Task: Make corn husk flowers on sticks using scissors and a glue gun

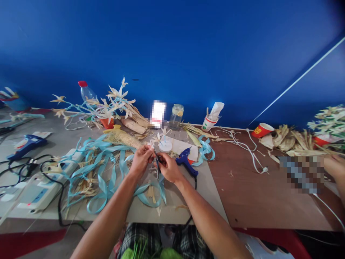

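My left hand (142, 158) is closed in a pinch, with a small pale sliver that looks like corn husk at its fingertips. Close beside it, my right hand (170, 167) grips a pair of scissors (158, 164) by the dark handles, blades pointing up toward the left fingers. Just beyond the hands, pale husk flowers (164, 136) stand on a round white base (165, 146). A blue glue gun (185, 160) lies to the right of my right hand. Light-blue ribbon (107, 180) is tangled to the left and below my hands.
Flowering stems (118, 94) rise from a red cup (107, 123) at back left. Along the wall stand a glass jar (176, 117) and a white cup (208, 123). A power strip (51, 185) and another glue gun (28, 145) lie left. Another person's hand (335, 165) shows at right.
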A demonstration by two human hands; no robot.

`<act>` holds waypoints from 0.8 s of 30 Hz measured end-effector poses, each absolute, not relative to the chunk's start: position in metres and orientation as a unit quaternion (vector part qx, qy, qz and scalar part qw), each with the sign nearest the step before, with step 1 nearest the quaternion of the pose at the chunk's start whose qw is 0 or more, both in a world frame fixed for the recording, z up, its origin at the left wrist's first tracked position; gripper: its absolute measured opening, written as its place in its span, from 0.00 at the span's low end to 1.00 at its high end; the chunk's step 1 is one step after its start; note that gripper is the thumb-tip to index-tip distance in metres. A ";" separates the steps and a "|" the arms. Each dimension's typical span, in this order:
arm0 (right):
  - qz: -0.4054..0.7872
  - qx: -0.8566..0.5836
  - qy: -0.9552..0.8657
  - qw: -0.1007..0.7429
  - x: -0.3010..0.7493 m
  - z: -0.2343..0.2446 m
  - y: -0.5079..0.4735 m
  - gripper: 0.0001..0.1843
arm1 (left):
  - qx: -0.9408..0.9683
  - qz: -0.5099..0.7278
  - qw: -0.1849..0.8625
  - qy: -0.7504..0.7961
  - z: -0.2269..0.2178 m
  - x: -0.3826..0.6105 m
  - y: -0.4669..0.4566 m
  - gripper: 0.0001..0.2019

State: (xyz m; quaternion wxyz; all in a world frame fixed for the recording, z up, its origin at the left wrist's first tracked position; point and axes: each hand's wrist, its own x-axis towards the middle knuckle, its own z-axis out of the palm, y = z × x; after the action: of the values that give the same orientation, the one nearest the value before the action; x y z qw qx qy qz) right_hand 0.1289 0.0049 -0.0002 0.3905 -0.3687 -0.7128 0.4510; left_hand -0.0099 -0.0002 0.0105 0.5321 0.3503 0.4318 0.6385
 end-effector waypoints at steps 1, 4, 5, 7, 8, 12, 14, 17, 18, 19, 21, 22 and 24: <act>0.448 -0.370 -0.714 0.390 0.129 0.000 0.005 0.16 | 0.347 0.639 0.534 0.432 0.011 -0.010 0.000 0.14; 0.442 -0.375 -0.716 0.389 0.128 0.000 0.004 0.16 | 0.339 0.640 0.537 0.433 0.012 -0.010 0.000 0.15; 0.442 -0.376 -0.716 0.388 0.128 0.000 0.004 0.16 | 0.338 0.640 0.537 0.433 0.012 -0.010 0.000 0.15; 0.445 -0.379 -0.716 0.383 0.128 -0.001 0.005 0.16 | 0.339 0.640 0.538 0.431 0.011 -0.010 0.000 0.15; 0.448 -0.378 -0.714 0.382 0.128 -0.002 0.005 0.16 | 0.340 0.640 0.538 0.430 0.011 -0.010 0.001 0.15; 0.457 -0.371 -0.707 0.393 0.128 -0.002 0.006 0.15 | 0.339 0.640 0.542 0.427 0.010 -0.011 0.001 0.15; 0.454 -0.374 -0.704 0.398 0.128 -0.003 0.006 0.15 | 0.331 0.644 0.542 0.426 0.012 -0.011 0.000 0.15; 0.461 -0.377 -0.692 0.408 0.127 -0.006 0.008 0.15 | 0.321 0.650 0.538 0.430 0.015 -0.011 -0.001 0.14; 0.465 -0.377 -0.687 0.411 0.127 -0.007 0.008 0.15 | 0.319 0.650 0.537 0.432 0.016 -0.011 -0.001 0.15; 0.469 -0.377 -0.684 0.413 0.127 -0.009 0.009 0.15 | 0.317 0.650 0.537 0.434 0.016 -0.011 -0.001 0.15; 0.473 -0.377 -0.680 0.414 0.126 -0.010 0.010 0.15 | 0.315 0.650 0.537 0.436 0.016 -0.011 -0.001 0.14; 0.475 -0.377 -0.678 0.415 0.126 -0.010 0.010 0.15 | 0.315 0.651 0.536 0.435 0.016 -0.012 -0.002 0.14; 0.476 -0.379 -0.675 0.418 0.127 -0.009 0.011 0.15 | 0.315 0.654 0.534 0.433 0.017 -0.012 -0.002 0.14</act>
State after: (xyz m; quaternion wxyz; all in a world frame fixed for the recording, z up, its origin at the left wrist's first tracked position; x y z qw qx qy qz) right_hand 0.1269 0.0109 -0.0091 0.4181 -0.3786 -0.6745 0.4764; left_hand -0.0122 -0.0019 0.0167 0.5338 0.3147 0.4334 0.6543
